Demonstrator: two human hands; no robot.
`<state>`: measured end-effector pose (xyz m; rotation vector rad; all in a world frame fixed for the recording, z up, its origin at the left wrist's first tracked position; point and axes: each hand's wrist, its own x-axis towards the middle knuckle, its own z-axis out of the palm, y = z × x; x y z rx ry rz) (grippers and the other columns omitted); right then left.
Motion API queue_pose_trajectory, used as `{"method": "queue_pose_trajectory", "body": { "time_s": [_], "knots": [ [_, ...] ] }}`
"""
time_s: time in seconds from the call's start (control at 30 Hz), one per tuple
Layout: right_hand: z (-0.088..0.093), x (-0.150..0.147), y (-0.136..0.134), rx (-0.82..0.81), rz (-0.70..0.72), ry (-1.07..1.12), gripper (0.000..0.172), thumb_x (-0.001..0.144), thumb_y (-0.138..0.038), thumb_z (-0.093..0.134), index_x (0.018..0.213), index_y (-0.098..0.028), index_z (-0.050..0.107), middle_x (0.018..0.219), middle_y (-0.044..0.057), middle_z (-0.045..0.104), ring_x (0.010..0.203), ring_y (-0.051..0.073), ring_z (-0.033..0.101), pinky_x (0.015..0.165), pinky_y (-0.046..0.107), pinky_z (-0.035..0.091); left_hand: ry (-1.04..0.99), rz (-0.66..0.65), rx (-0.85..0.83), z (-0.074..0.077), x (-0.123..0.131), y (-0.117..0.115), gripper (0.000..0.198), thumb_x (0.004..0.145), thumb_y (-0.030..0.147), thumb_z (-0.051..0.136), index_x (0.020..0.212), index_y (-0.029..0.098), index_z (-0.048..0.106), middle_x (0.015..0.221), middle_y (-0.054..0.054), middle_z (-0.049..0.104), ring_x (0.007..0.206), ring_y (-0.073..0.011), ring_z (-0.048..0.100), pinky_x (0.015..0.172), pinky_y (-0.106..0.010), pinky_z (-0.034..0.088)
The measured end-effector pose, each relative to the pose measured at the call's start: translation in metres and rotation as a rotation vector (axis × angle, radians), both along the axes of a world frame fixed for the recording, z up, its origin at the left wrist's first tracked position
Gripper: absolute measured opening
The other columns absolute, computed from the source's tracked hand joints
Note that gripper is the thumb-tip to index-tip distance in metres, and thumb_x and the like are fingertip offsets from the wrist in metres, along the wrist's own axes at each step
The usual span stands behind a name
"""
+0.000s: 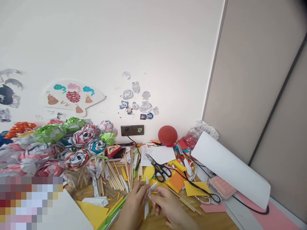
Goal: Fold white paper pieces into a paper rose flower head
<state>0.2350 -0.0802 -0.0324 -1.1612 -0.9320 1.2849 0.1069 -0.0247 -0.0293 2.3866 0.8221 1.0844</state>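
Observation:
Close together at the bottom centre, my left hand and my right hand both pinch a folded piece of white paper. Its narrow pointed strips stick out above and below my fingers. The left fingers press on its left side, while the right thumb and fingers grip it from the right. Part of the paper is hidden behind my fingertips. Just beyond my hands lie black-handled scissors and yellow paper. Several thin wooden sticks are spread on the wooden table to the left.
Folded paper flowers crowd the left side. A red balloon rests against the wall. To the right are a yellow glue gun with a black cord, orange paper, a pink keypad-like device and a large curled white sheet.

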Motion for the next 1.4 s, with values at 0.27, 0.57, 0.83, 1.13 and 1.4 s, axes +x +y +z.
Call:
{"method": "queue_pose_trajectory", "body": {
  "time_s": [0.27, 0.57, 0.83, 1.13, 1.4],
  "knots": [
    [0.013, 0.009, -0.004, 0.041, -0.007, 0.230, 0.015, 0.063, -0.028, 0.063, 0.068, -0.015, 0.057, 0.046, -0.007, 0.048, 0.039, 0.006, 0.039, 0.042, 0.018, 0.034, 0.040, -0.115, -0.089, 0.000, -0.005, 0.007, 0.030, 0.080, 0.029, 0.055, 0.110, 0.026, 0.061, 0.109, -0.009, 0.061, 0.105, -0.0218, 0.056, 0.090, -0.036, 0.046],
    [-0.003, 0.008, -0.002, 0.287, -0.168, -0.525, 0.023, 0.070, -0.013, 0.054, 0.091, -0.020, 0.059, 0.066, -0.002, 0.060, 0.053, 0.012, 0.053, 0.050, 0.020, 0.038, -0.041, 0.118, -0.146, -0.003, -0.009, 0.014, 0.037, 0.081, 0.040, 0.049, 0.108, 0.018, 0.062, 0.105, -0.013, 0.067, 0.092, -0.0254, 0.063, 0.075, -0.038, 0.053],
    [-0.005, 0.004, -0.006, 0.569, -0.229, -1.112, 0.013, 0.083, -0.017, 0.051, 0.073, -0.020, 0.059, 0.068, 0.001, 0.063, 0.062, 0.017, 0.058, 0.055, 0.024, 0.037, -0.033, 0.081, -0.183, -0.002, -0.007, 0.012, 0.030, 0.080, 0.040, 0.053, 0.097, 0.020, 0.068, 0.096, -0.010, 0.071, 0.088, -0.0227, 0.065, 0.078, -0.034, 0.051],
    [-0.011, 0.004, -0.004, 0.562, -0.182, -1.064, 0.019, 0.089, -0.021, 0.044, 0.076, -0.020, 0.058, 0.074, 0.003, 0.064, 0.069, 0.018, 0.060, 0.060, 0.024, 0.039, -0.015, 0.078, -0.262, -0.003, -0.009, 0.020, 0.030, 0.079, 0.038, 0.053, 0.095, 0.019, 0.070, 0.098, -0.008, 0.072, 0.092, -0.0237, 0.065, 0.083, -0.034, 0.050],
    [-0.003, 0.012, -0.004, 0.455, -0.227, -0.789, 0.023, 0.088, -0.032, 0.044, 0.071, -0.019, 0.054, 0.066, 0.000, 0.057, 0.061, 0.015, 0.053, 0.056, 0.023, 0.038, 0.067, -0.067, -0.095, 0.011, -0.016, 0.012, 0.034, 0.082, 0.038, 0.051, 0.112, 0.027, 0.062, 0.110, -0.010, 0.063, 0.102, -0.0222, 0.060, 0.086, -0.034, 0.049]
  ]
}}
